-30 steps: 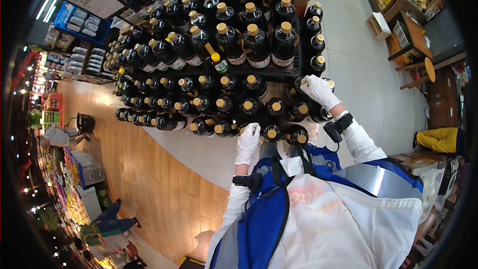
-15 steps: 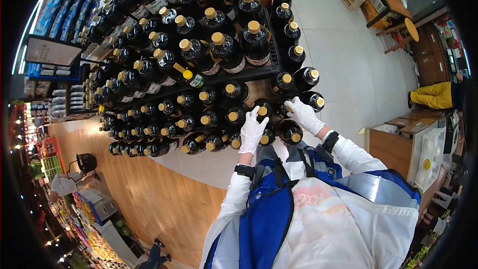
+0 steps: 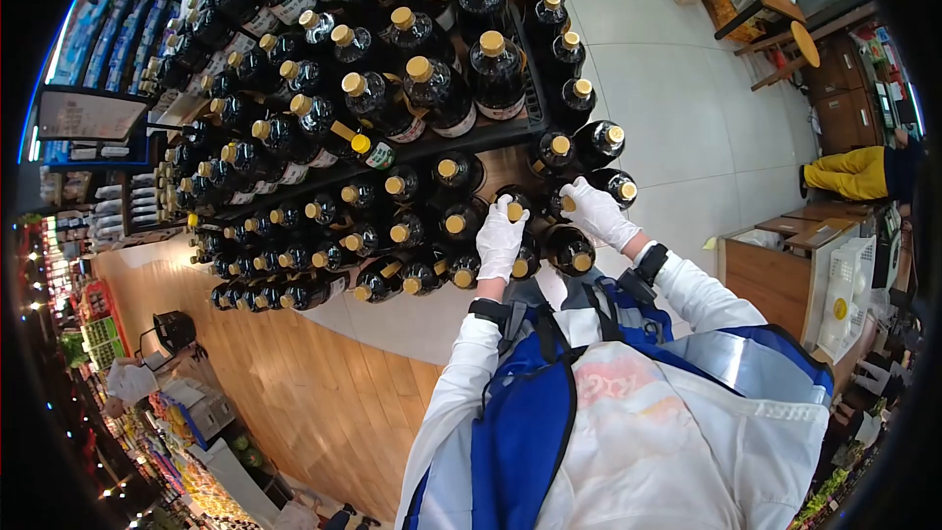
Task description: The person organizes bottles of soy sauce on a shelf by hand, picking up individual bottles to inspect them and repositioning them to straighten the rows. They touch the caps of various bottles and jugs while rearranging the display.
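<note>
Head view: 12 o'clock is straight ahead of the worker, who stands close against the bottle rows.
Left hand: gloved hand [image 3: 502, 243], fingers drawn narrow around the cap of the left bottle [image 3: 516, 210].
Right hand: gloved hand [image 3: 602, 217], fingers curled narrow at the cap of the right bottle [image 3: 566, 203], thumb and fingers about it; how firmly they press I cannot tell.
Where they stand: left bottle at 11 o'clock from the worker's chest, right one nearer 12, the two side by side.
Which way they point: both caps up, long axes upright, seen from above almost end-on; the hands cover part of each.
At 6 o'clock of the right bottle: another bottle [image 3: 571, 248], gold cap up, near the worker's legs.
At 3 o'clock of it: an outer bottle [image 3: 614, 185], just beside the right hand.
Towards 11 o'clock: a black tray [image 3: 537, 110] full of larger bottles, with a small yellow-capped bottle [image 3: 373, 151] at its near edge.
</note>
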### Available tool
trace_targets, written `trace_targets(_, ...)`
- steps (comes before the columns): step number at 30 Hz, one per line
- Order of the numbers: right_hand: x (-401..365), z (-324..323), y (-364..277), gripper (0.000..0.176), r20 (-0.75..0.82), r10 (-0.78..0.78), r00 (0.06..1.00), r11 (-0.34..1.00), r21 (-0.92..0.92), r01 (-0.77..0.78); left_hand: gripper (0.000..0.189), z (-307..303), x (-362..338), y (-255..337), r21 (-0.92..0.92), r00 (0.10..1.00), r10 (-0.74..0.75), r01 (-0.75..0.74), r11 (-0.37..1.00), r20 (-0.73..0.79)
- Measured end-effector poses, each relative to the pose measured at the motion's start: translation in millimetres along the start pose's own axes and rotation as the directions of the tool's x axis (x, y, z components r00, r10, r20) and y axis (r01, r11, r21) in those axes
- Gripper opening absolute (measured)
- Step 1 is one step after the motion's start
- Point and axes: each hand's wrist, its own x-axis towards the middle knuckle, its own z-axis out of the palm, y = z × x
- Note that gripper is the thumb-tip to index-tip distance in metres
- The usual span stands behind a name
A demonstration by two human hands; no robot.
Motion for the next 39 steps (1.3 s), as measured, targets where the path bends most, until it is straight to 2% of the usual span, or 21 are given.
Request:
trace_targets(2,5,4,-3,0.04,0.026,0.016,1.0,0.996,-0.089,-0.014,0.046,0,0,1,-0.005,1.0,0.009,-0.009,1.0,-0.013)
trace_targets(5,10,19,2,0.042,-0.105,-0.078,0.991,0.985,-0.159,0.061,0.046,-1,-2,2,0.002,1.0,0.0,0.0,1.0,-0.014)
trace_targets(8,13,3,-9,0.044,-0.007,0.033,0.999,0.985,-0.168,-0.034,0.045,-2,-3,3,0.0,1.0,-0.005,0.005,1.0,-0.008)
trace_targets(11,23,-15,-14,0.047,-0.09,0.182,0.979,0.983,0.008,-0.182,0.048,0,-5,2,0.013,1.0,0.016,-0.016,1.0,0.001)
trace_targets(12,30,-19,-12,0.049,-0.171,0.186,0.968,0.983,0.027,-0.184,0.049,-1,-6,1,0.025,1.0,0.023,-0.024,0.999,0.007)
trace_targets(13,39,-21,-11,0.053,-0.188,0.208,0.96,0.978,0.014,-0.209,0.052,-1,-8,1,0.021,1.0,0.008,-0.009,1.0,0.013)
trace_targets(15,55,-26,-6,0.061,-0.315,0.06,0.947,0.996,-0.038,-0.075,0.057,-2,-15,0,0.017,0.999,-0.025,0.024,1.0,0.027)
trace_targets(17,74,-28,-6,0.059,-0.224,0.063,0.972,0.991,-0.102,-0.087,0.065,-3,-26,-2,-0.04,0.999,-0.033,0.031,0.999,-0.043)
trace_targets(19,96,1,37,0.046,-0.158,-0.123,0.98,0.987,-0.125,0.104,0.066,-8,-40,-4,-0.121,0.995,-0.053,0.043,0.992,-0.082)
trace_targets(20,98,1,38,0.042,-0.179,-0.097,0.979,0.994,-0.064,0.087,0.064,-8,-47,-9,-0.143,0.991,-0.074,0.058,0.988,-0.108)
trace_targets(23,98,-20,27,0.044,-0.089,0.034,0.995,0.995,0.1,-0.025,0.061,-27,-68,-9,-0.348,0.981,-0.17,0.129,0.929,-0.091)
trace_targets(24,98,-24,25,0.037,-0.107,0.054,0.993,0.983,0.182,-0.034,0.057,-31,-74,-9,-0.372,0.977,-0.17,0.113,0.921,-0.125)
trace_targets(25,100,-26,23,0.033,-0.093,0.089,0.992,0.978,0.197,-0.07,0.057,-30,-80,-14,-0.377,0.979,-0.158,0.099,0.921,-0.129)
trace_targets(28,102,-33,12,0.029,-0.107,0.069,0.992,0.986,0.158,-0.052,0.053,-25,-88,-26,-0.412,0.981,-0.15,0.088,0.907,-0.12)
trace_targets(29,103,-40,10,0.028,-0.131,0.024,0.991,0.986,0.166,-0.002,0.052,-21,-92,-29,-0.401,0.981,-0.137,0.072,0.913,-0.135)
trace_targets(31,99,-66,-11,0.029,-0.127,0.07,0.989,0.983,0.177,-0.046,0.05,-18,-96,-30,-0.37,0.984,-0.09,0.027,0.929,-0.155)
trace_targets(32,96,-81,-20,0.029,-0.112,0.044,0.993,0.991,0.128,-0.029,0.047,-18,-96,-25,-0.362,0.987,-0.101,0.05,0.931,-0.124)
trace_targets(35,65,-139,-60,0.028,-0.103,0.02,0.995,0.988,0.153,-0.005,0.046,-5,-90,-24,-0.348,0.995,-0.048,0.015,0.937,-0.089)
trace_targets(38,27,-179,-81,0.025,-0.216,-0.032,0.976,0.98,0.186,0.073,0.045,-6,-79,-8,-0.293,0.977,-0.078,0.016,0.956,-0.199)
trace_targets(39,11,-194,-90,0.024,-0.252,-0.031,0.967,0.975,0.203,0.085,0.048,-8,-74,-6,-0.278,0.979,-0.093,0.039,0.96,-0.183)
